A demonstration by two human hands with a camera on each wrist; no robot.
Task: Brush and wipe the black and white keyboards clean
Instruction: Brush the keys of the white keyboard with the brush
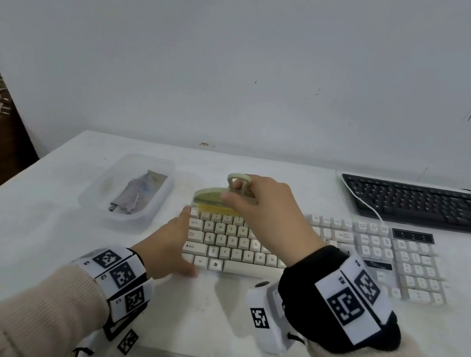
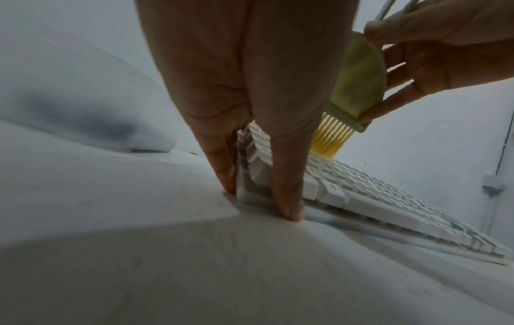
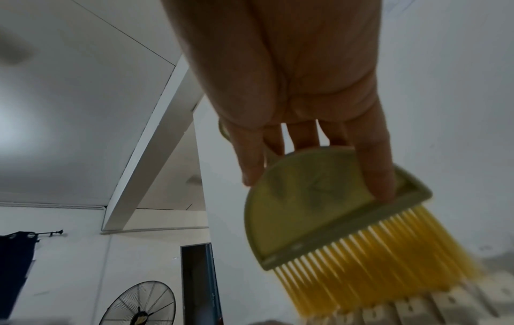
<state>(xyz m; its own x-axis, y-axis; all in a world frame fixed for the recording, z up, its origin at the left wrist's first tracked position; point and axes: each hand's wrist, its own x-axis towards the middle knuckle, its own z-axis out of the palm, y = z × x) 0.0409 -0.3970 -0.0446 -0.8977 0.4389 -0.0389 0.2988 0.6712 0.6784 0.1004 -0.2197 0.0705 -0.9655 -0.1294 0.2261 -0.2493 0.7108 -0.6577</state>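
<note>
At the near edge of the tabletop (image 1: pixel 208 319), the left hand (image 1: pixel 168 247) lies with fingers straight against the left end of the white keyboard (image 1: pixel 248 249), steadying it, thumb on the near edge. Just beyond, the right hand (image 1: pixel 266 210) pinches the pale green brush (image 1: pixel 210 197) by its body, fingers curled round the handle, yellow bristles touching the far left key rows. The brushing step on this keyboard seems under way; next I would expect strokes carried rightward along the rows, with the left hand bracing against sliding. The keys look cream, slightly yellowed, legends readable. Left of it, a clear plastic tray (image 1: pixel 162 195) holds a crumpled grey cloth (image 1: pixel 135 194), likely for wiping. Far right, the black keyboard (image 1: pixel 427 205) lies well apart, untouched, against the wall.
</note>
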